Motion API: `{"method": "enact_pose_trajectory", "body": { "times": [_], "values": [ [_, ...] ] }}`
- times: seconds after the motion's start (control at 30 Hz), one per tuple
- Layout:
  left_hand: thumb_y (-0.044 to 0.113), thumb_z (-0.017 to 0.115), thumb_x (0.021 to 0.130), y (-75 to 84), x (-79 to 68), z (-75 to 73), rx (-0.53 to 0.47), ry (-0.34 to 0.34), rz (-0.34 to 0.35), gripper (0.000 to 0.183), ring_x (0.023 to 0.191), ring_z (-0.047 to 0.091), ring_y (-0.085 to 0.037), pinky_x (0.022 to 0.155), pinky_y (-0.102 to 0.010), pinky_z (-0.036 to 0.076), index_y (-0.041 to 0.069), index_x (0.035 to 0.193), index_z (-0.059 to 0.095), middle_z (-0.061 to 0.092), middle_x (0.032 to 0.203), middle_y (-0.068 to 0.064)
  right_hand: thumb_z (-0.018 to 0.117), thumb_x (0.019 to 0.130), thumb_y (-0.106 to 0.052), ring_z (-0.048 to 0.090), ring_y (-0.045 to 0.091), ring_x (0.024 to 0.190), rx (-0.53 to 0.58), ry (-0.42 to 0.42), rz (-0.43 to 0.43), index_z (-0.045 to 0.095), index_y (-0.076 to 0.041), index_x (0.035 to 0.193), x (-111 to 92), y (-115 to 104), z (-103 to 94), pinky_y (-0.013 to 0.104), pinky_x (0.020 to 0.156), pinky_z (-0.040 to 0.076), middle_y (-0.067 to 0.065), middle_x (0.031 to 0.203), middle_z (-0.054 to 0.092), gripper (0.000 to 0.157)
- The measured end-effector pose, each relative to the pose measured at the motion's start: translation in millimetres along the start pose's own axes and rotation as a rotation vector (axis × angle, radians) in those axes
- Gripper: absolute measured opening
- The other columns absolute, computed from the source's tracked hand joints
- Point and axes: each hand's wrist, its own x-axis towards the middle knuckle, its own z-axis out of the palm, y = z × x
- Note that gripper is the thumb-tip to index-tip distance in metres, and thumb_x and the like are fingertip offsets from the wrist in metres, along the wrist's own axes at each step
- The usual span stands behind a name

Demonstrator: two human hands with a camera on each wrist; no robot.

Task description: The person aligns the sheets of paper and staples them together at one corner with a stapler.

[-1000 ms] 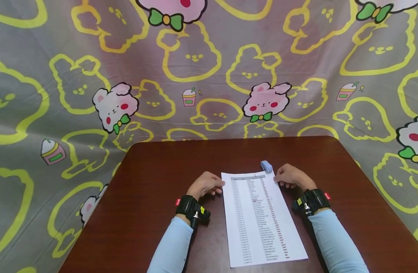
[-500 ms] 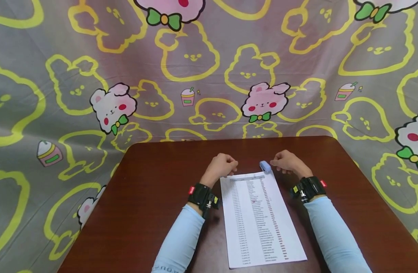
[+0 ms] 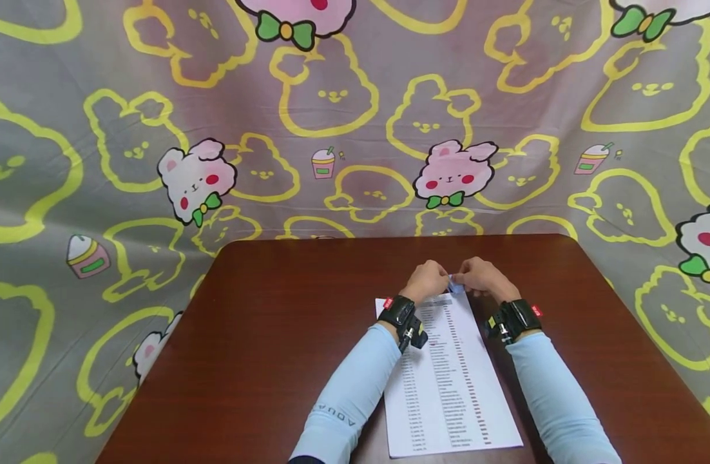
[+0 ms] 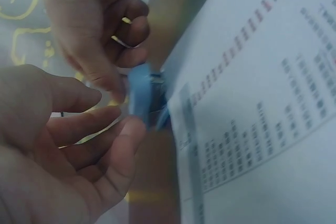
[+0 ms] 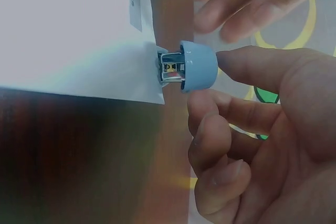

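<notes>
A small light blue stapler (image 5: 202, 66) sits at the top right corner of a printed sheet of paper (image 3: 442, 393). My right hand (image 3: 487, 277) pinches the stapler's rounded end between thumb and forefinger, as the right wrist view shows; the other fingers curl below. The metal inside the stapler faces the sheet's edge. My left hand (image 3: 427, 281) reaches over the top of the sheet, fingers loosely bent, fingertips close beside the stapler. In the left wrist view, the left hand (image 4: 73, 145) has its thumb near the blue body (image 4: 139, 93). In the head view, fingers partly hide the stapler.
The sheet lies on a dark brown wooden table (image 3: 274, 335) with rounded far corners. Behind and beside it hangs a grey cloth (image 3: 355, 148) with yellow outlines and pink cartoon faces. Each wrist carries a black camera band.
My left hand has moved from the sheet's left edge across its top to the stapler. The right hand has shifted from the right edge onto the stapler, which it now pinches.
</notes>
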Motion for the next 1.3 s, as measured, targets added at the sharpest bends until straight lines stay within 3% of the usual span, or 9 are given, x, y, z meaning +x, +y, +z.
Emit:
{"method": "enact_pose_trajectory", "body": {
  "times": [0.17,0.57,0.77,1.07,1.3],
  "values": [
    [0.022,0.057,0.086,0.5,0.9,5.9,-0.007,0.007,-0.017,0.016,0.061,0.047,-0.01,0.051,-0.024,0.032,0.014,0.083,0.071,0.058,0.073,0.006,0.062,0.088,-0.027,0.053,0.017,0.046,-0.003,0.008,-0.023,0.06,-0.004,0.089,-2,-1,0.3,0.028,0.042,0.04,0.007,0.062,0.058,0.023],
    [0.026,0.059,0.088,-1.6,2.2,10.3,-0.015,-0.021,-0.032,0.02,0.075,0.053,-0.01,0.064,-0.026,0.04,0.016,0.1,0.071,0.064,0.092,0.008,0.061,0.088,-0.031,0.058,0.021,0.049,0.012,0.003,-0.03,0.061,-0.002,0.09,-4,2,-1.6,0.028,0.043,0.042,0.008,0.062,0.06,0.029],
    [0.024,0.057,0.089,-4.1,0.5,6.9,-0.065,-0.019,0.008,0.023,0.077,0.054,-0.009,0.064,-0.024,0.042,0.013,0.104,0.07,0.065,0.095,0.006,0.061,0.088,-0.035,0.056,0.02,0.05,-0.021,0.015,-0.033,0.061,-0.003,0.09,-9,4,-3.3,0.028,0.043,0.042,0.008,0.064,0.059,0.032],
    [0.026,0.056,0.09,-0.9,12.9,8.3,-0.061,-0.017,0.004,0.028,0.091,0.059,-0.013,0.08,-0.031,0.046,0.013,0.113,0.065,0.066,0.107,0.001,0.061,0.089,-0.029,0.055,0.021,0.054,-0.057,-0.033,-0.062,0.06,-0.005,0.09,-13,3,-11.8,0.029,0.046,0.043,0.009,0.068,0.058,0.024],
    [0.027,0.058,0.089,2.5,13.9,16.4,-0.032,-0.015,-0.024,0.031,0.095,0.059,-0.013,0.082,-0.031,0.046,0.013,0.116,0.063,0.066,0.108,0.001,0.061,0.089,-0.03,0.056,0.021,0.053,-0.076,-0.087,-0.118,0.062,-0.005,0.09,-10,11,-10.9,0.03,0.047,0.045,0.008,0.067,0.059,0.025]
  ]
}}
